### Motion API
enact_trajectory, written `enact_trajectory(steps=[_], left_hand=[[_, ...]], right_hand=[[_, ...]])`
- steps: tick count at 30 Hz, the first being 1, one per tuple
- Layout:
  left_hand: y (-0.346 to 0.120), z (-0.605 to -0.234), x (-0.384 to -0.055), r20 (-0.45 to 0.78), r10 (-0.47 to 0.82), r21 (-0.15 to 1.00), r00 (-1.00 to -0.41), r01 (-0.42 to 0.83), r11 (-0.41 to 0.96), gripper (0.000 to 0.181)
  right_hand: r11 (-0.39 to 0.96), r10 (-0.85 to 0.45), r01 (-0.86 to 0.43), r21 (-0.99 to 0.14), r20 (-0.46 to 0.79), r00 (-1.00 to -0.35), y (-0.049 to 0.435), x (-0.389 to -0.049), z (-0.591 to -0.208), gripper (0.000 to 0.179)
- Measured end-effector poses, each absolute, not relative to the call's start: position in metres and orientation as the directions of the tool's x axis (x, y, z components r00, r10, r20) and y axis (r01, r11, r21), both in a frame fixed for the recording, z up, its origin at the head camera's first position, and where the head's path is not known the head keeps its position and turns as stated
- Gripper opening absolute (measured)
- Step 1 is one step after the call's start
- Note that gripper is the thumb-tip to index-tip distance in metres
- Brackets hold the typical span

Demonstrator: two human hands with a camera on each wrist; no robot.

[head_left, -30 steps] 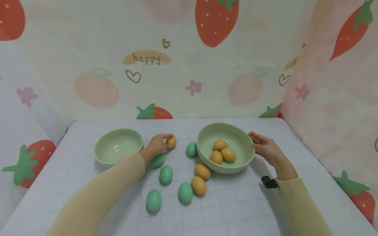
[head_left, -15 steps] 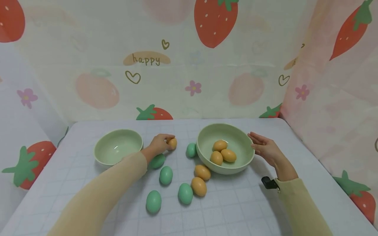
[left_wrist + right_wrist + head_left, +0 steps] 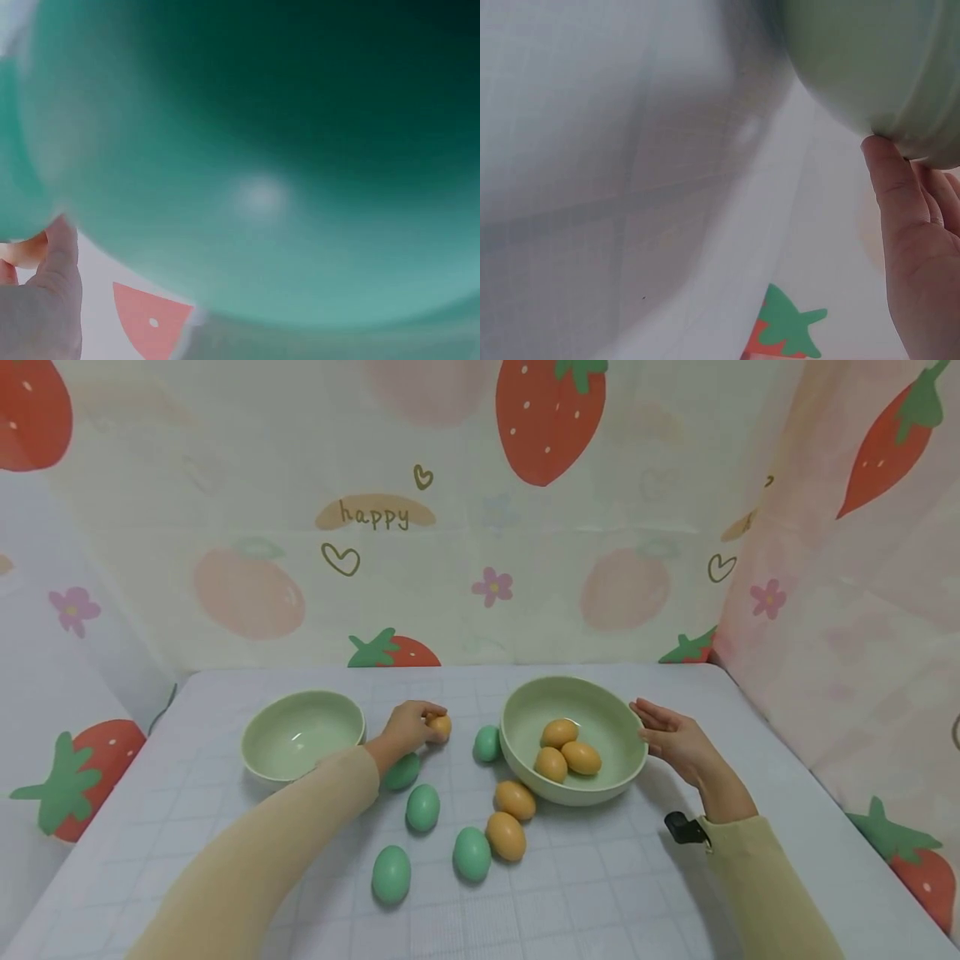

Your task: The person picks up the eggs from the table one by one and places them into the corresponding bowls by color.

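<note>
My left hand [image 3: 406,729] pinches a brown egg [image 3: 440,727] on the table, between the two bowls. In the left wrist view a green egg [image 3: 262,225] sits close to the camera and fills most of the picture; the left hand [image 3: 52,292] shows at the lower left, with a bit of the brown egg [image 3: 28,252] behind it. My right hand [image 3: 675,739] touches the right side of the larger light green bowl [image 3: 630,768] with extended fingers. Inside that bowl lie three brown eggs [image 3: 560,733]. The right wrist view shows the fingertips [image 3: 877,146] against the bowl's outside.
A smaller light green bowl [image 3: 262,764] stands at the left behind the left forearm. Several green eggs [image 3: 423,808] are spread over the table's middle, one green egg [image 3: 487,743] beside the larger bowl. Two brown eggs [image 3: 506,837] lie in front of it.
The left hand and the brown egg have shifted slightly to the right, and the fingers now cover more of the egg. My right hand keeps its place at the larger bowl.
</note>
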State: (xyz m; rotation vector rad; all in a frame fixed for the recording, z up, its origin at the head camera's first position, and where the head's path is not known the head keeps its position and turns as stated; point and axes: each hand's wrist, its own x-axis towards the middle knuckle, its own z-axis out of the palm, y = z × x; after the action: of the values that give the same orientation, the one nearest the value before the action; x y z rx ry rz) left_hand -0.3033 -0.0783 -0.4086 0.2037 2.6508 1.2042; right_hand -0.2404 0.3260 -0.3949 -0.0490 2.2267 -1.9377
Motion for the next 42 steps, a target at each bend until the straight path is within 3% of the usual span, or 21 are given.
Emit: enact_trajectory(steps=[20, 32, 42], left_hand=[[-0.077, -0.390, -0.291, -0.082, 0.174, 0.815, -0.981, 0.035, 0.578, 0.042], [-0.085, -0.371, -0.279, -0.112, 0.162, 0.849, -0.980, -0.010, 0.528, 0.049], [-0.086, -0.362, -0.264, -0.110, 0.214, 0.890, -0.970, 0.000, 0.455, 0.051]], right_hand=[[0.149, -0.149, 0.102, -0.984, -0.125, -0.981, 0.323, -0.240, -0.394, 0.063], [0.144, -0.148, 0.107, -0.984, -0.129, -0.981, 0.325, -0.239, -0.393, 0.064], [0.153, -0.129, 0.117, -0.981, -0.137, -0.982, 0.321, -0.238, -0.392, 0.062]])
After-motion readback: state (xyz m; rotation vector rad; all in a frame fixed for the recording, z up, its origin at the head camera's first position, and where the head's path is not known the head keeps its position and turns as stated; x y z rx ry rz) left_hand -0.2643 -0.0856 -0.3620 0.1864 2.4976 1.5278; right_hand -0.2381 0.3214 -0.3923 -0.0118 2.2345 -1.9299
